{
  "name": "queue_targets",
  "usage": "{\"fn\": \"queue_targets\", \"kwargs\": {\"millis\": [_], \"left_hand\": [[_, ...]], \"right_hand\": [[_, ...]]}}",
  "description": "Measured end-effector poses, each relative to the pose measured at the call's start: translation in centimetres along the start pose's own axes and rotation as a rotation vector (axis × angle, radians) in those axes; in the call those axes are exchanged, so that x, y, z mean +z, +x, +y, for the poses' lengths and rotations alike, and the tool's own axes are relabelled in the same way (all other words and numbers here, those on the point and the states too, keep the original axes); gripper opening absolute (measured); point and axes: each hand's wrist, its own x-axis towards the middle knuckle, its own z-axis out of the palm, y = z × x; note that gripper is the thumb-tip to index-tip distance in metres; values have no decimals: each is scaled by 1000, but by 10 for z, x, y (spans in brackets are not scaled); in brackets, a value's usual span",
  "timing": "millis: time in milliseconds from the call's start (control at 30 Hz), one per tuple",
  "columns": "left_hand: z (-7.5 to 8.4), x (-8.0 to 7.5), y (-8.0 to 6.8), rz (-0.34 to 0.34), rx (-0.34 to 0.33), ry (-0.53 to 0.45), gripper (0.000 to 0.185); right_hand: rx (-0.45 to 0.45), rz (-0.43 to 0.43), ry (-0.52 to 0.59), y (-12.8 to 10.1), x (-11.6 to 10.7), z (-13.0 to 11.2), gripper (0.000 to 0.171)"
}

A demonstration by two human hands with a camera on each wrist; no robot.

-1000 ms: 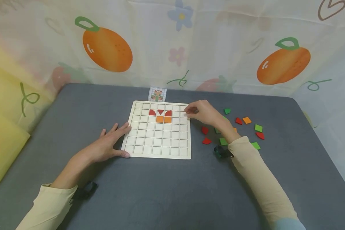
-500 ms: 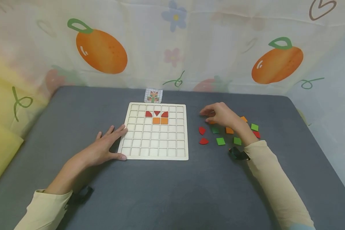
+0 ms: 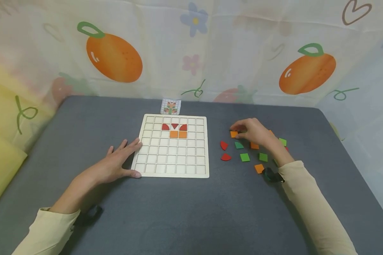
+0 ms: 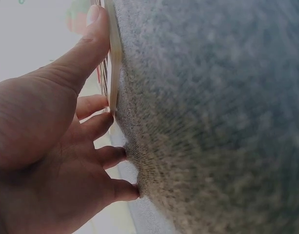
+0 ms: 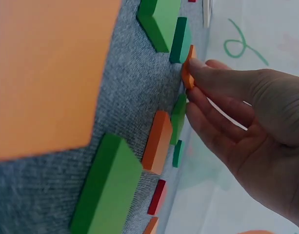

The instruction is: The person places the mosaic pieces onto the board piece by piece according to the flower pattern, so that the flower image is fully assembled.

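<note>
While only five of the cells in the wooden grid board (image 3: pixel 173 146) are filled, three red pieces (image 3: pixel 174 126) in the second row and two orange squares (image 3: pixel 178 134) just under them, the rest of the board lies bare, so I judge the picture to be barely begun. A small pattern card (image 3: pixel 170 106) stands just beyond the board's far edge, showing a coloured figure too small to read.

Right of the board, the right hand (image 3: pixel 253 131) has its grip closed on an orange square tile (image 3: pixel 234 134), thumb and fingertips pinching it at the near-left edge of the loose pieces; the right wrist view shows the tile held on edge at the fingertips (image 5: pixel 195 63). Around it lie two red quarter-round pieces (image 3: pixel 224 151), several green tiles (image 3: pixel 244 157) and more orange ones (image 3: pixel 259 168), all still to be placed. The left hand (image 3: pixel 119 161) lies flat with fingers spread, its grip slack, thumb and fingers touching the board's near-left corner.

Everything sits on a grey felt-like counter (image 3: pixel 185 212). Behind it hangs a pale curtain (image 3: pixel 229 46) printed with oranges, flowers and hearts.
</note>
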Motion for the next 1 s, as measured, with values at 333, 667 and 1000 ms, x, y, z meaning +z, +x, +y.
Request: {"fn": "queue_targets", "kwargs": {"millis": [333, 667, 1000], "left_hand": [[0, 0, -1, 0, 6, -2, 103], [-1, -1, 0, -3, 0, 9, 104], [0, -1, -2, -2, 5, -1, 103]], "right_hand": [[-23, 83, -36, -1, -1, -4, 27], [-96, 82, -22, 4, -5, -13, 23], [-108, 80, 21, 18, 5, -32, 25]]}}
